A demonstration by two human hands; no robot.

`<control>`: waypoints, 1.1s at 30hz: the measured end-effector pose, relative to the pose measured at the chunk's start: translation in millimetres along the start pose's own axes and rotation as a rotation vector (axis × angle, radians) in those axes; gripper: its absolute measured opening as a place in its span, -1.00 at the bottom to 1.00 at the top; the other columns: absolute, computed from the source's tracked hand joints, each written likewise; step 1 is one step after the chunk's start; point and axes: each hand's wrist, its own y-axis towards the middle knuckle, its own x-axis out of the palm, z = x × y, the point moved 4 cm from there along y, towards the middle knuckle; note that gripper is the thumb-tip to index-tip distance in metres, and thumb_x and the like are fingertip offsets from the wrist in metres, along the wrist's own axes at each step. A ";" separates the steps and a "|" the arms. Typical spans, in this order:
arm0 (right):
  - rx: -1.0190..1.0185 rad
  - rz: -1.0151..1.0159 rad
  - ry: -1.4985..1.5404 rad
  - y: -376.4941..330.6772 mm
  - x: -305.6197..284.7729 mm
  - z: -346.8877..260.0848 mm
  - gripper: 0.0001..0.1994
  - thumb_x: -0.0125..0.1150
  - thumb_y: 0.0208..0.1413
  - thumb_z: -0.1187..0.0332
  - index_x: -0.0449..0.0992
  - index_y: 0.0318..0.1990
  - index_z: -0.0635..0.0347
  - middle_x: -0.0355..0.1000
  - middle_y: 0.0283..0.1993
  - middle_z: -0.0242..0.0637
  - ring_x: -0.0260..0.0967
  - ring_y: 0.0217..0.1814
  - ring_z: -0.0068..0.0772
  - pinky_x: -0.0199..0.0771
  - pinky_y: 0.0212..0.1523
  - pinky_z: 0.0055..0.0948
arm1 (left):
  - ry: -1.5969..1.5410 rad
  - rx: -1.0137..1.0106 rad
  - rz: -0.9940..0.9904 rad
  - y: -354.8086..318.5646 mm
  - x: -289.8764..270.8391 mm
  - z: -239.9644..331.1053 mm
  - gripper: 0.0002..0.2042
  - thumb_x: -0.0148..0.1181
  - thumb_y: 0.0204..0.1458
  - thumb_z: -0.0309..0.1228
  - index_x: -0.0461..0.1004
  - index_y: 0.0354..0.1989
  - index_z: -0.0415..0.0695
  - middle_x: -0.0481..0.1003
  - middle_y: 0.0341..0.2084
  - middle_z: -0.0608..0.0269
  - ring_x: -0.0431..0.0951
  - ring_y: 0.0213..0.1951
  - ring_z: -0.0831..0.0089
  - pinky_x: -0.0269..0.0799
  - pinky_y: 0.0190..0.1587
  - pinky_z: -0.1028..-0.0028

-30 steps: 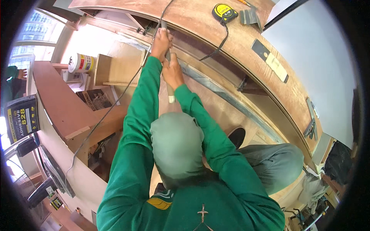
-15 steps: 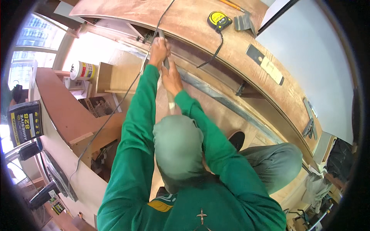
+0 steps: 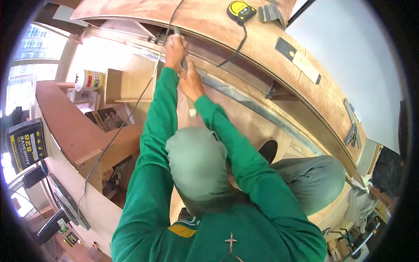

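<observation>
My left hand [image 3: 175, 49] is closed around the upper part of a long slim grey tool [image 3: 188, 98], right under the edge of a curved plywood top [image 3: 209, 19]. Just below it, my right hand [image 3: 190, 83] grips the same tool. The tool's pale lower end sticks out toward me past my right wrist. Both green sleeves stretch forward from my hooded head. The tool's far tip is hidden behind my left hand and the board's edge.
A yellow tape measure [image 3: 239, 9] and a grey metal bracket [image 3: 270, 12] lie on the plywood top. A black cable [image 3: 131, 113] runs down on the left. An adhesive tub [image 3: 89, 81] stands on a shelf. A metal strip [image 3: 262, 109] follows the curved base.
Both hands stay on the tool in nearly the same spot. The view has shifted a little, so the tape measure sits further right and higher.
</observation>
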 end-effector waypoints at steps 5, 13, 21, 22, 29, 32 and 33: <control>0.092 -0.021 0.012 -6.2 -3.8 -3.1 -0.69 -0.06 0.22 0.30 0.21 0.01 0.31 0.42 -0.17 0.36 0.38 -0.08 0.40 0.34 -0.09 0.10 | -0.002 -0.089 0.010 -9.3 1.2 -1.6 -0.74 -0.20 0.33 -0.19 0.27 -0.23 -0.14 0.27 -0.66 0.35 0.22 -0.69 0.56 0.23 -0.61 0.49; 0.066 -0.039 0.021 0.8 -1.8 -0.6 -0.71 -0.07 0.21 0.33 0.20 0.00 0.32 0.41 -0.18 0.41 0.36 -0.06 0.43 0.32 -0.09 0.12 | -0.024 -0.047 0.022 0.1 1.0 1.7 -0.75 -0.21 0.31 -0.24 0.28 -0.32 -0.14 0.27 -0.66 0.33 0.24 -0.67 0.54 0.24 -0.62 0.49; 0.067 -0.011 0.083 -36.2 -15.2 8.5 -0.62 -0.06 0.25 0.29 0.17 0.12 0.31 0.41 -0.13 0.38 0.35 -0.04 0.43 0.33 -0.08 0.11 | 0.059 -0.014 -0.047 -35.9 17.4 -2.2 -0.77 -0.22 0.31 -0.25 0.24 -0.32 -0.12 0.25 -0.66 0.36 0.22 -0.67 0.55 0.24 -0.60 0.50; 0.123 -0.066 0.050 -21.9 -12.9 4.1 -0.62 -0.05 0.24 0.29 0.17 0.12 0.32 0.41 -0.14 0.38 0.35 -0.04 0.43 0.33 -0.08 0.11 | -0.003 -0.053 -0.026 -21.6 12.6 0.9 -0.75 -0.23 0.31 -0.24 0.25 -0.32 -0.13 0.25 -0.66 0.36 0.22 -0.67 0.55 0.24 -0.60 0.50; -0.025 0.047 0.154 -33.0 -16.6 16.4 -0.61 -0.05 0.23 0.32 0.18 0.15 0.28 0.39 -0.12 0.39 0.33 -0.01 0.43 0.34 -0.07 0.08 | 0.037 -0.127 -0.128 -41.8 27.9 -19.5 -0.76 -0.23 0.33 -0.20 0.25 -0.29 -0.08 0.26 -0.66 0.38 0.26 -0.67 0.55 0.24 -0.62 0.51; -0.004 0.041 0.035 -36.9 -13.3 17.6 -0.68 -0.05 0.23 0.31 0.21 0.06 0.27 0.39 -0.14 0.39 0.33 -0.02 0.44 0.31 -0.08 0.09 | 0.042 -0.048 -0.077 -37.3 21.0 -13.0 -0.74 -0.22 0.33 -0.21 0.25 -0.31 -0.11 0.25 -0.66 0.38 0.22 -0.66 0.58 0.21 -0.61 0.50; 0.062 0.008 0.066 -25.4 -10.2 15.9 -0.69 -0.05 0.23 0.32 0.21 0.04 0.28 0.39 -0.14 0.39 0.33 -0.02 0.44 0.31 -0.08 0.09 | 0.003 -0.053 -0.061 -28.3 17.6 -4.4 -0.74 -0.21 0.33 -0.22 0.25 -0.32 -0.12 0.25 -0.66 0.38 0.22 -0.66 0.58 0.21 -0.61 0.51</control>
